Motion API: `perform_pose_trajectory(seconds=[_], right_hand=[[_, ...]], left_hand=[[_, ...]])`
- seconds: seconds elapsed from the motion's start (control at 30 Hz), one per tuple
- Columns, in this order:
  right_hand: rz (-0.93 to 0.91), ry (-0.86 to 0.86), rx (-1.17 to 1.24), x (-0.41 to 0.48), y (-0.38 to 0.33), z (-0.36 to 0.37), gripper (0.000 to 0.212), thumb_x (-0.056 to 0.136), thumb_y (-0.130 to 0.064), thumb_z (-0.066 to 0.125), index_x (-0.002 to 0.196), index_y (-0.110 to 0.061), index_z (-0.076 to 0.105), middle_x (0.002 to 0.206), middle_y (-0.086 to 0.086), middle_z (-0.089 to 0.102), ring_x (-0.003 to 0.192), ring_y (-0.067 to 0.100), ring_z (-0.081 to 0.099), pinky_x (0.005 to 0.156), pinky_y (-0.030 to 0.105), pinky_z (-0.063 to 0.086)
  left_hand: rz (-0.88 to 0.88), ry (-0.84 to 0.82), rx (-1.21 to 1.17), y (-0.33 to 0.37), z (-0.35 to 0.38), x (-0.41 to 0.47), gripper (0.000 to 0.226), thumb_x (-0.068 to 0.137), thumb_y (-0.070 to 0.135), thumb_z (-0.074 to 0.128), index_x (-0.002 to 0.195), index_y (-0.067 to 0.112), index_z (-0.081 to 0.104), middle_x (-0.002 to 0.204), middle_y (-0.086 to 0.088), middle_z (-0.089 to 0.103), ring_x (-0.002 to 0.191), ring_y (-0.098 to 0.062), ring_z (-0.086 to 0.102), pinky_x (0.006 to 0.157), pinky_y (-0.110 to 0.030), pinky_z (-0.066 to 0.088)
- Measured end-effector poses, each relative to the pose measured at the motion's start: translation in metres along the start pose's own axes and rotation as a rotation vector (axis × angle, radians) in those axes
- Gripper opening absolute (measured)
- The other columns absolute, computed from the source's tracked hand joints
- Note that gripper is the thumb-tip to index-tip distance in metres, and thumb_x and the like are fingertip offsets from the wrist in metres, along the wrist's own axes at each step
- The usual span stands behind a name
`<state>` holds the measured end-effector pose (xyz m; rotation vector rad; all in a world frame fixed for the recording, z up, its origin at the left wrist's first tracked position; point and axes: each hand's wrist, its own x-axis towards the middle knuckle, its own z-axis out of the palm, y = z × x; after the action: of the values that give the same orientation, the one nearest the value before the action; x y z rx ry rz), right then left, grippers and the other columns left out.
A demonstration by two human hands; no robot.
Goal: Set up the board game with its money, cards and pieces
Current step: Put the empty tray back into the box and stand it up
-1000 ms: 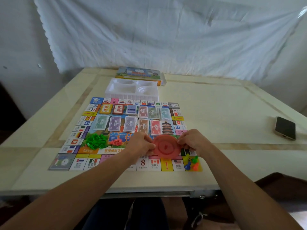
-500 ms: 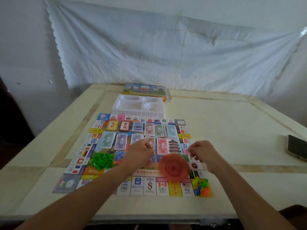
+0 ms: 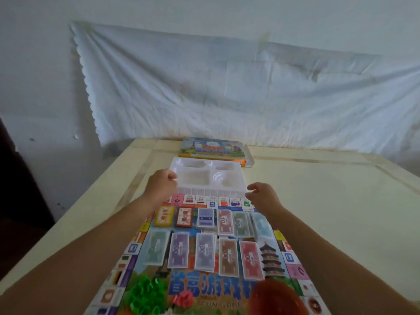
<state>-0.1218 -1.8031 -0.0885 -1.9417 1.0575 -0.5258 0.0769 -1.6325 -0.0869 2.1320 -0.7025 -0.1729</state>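
Game board (image 3: 204, 289), white tray (image 3: 211, 191) beyond, box (image 3: 213, 148) behind

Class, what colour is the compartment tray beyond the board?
The tray is white; head view.

Worktop (image 3: 329, 212): pale cream slab with a slight sheen and darker inlaid border strips (image 3: 295, 159) running near its edges. Behind the worktop's far edge a wrinkled white sheet (image 3: 227, 87) hangs on the wall. The sheet's left edge is scalloped, and it runs past the worktop's right side. Wall (image 3: 34, 76) above and left of the sheet: plain grey-white, with a few small marks (image 3: 76, 136) left of the worktop's far-left corner. Left of the worktop, a dark shape (image 3: 13, 201) at the frame edge, can't tell what. Light is soft, diffuse, slightly bluish.
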Motion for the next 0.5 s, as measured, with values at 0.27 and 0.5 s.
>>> perform_pose_trajectory(seconds=[0.27, 0.5], right_hand=[[0.026, 0.042, -0.235, 0.070, 0.010, 0.032, 0.037, 0.088, -0.013, 0.053, 0.125, -0.007, 0.052, 0.116, 0.017, 0.056, 0.098, 0.034, 0.060, 0.083, 0.041, 0.053], [0.249, 0.043, 0.044, 0.107, 0.002, 0.046, 0.013, 0.088, -0.012, 0.058, 0.086, -0.001, 0.050, 0.085, 0.014, 0.053, 0.075, 0.026, 0.053, 0.063, 0.032, 0.043]], left_hand=[[-0.153, -0.120, 0.001, -0.038, 0.007, 0.066, 0.046, 0.094, 0.011, 0.053, 0.140, 0.009, 0.044, 0.141, -0.014, 0.047, 0.121, -0.028, 0.050, 0.079, -0.026, 0.039], [-0.309, -0.182, -0.242, -0.048, 0.025, 0.097, 0.018, 0.092, 0.005, 0.054, 0.107, -0.003, 0.060, 0.108, -0.022, 0.065, 0.094, -0.033, 0.063, 0.082, -0.045, 0.054]])
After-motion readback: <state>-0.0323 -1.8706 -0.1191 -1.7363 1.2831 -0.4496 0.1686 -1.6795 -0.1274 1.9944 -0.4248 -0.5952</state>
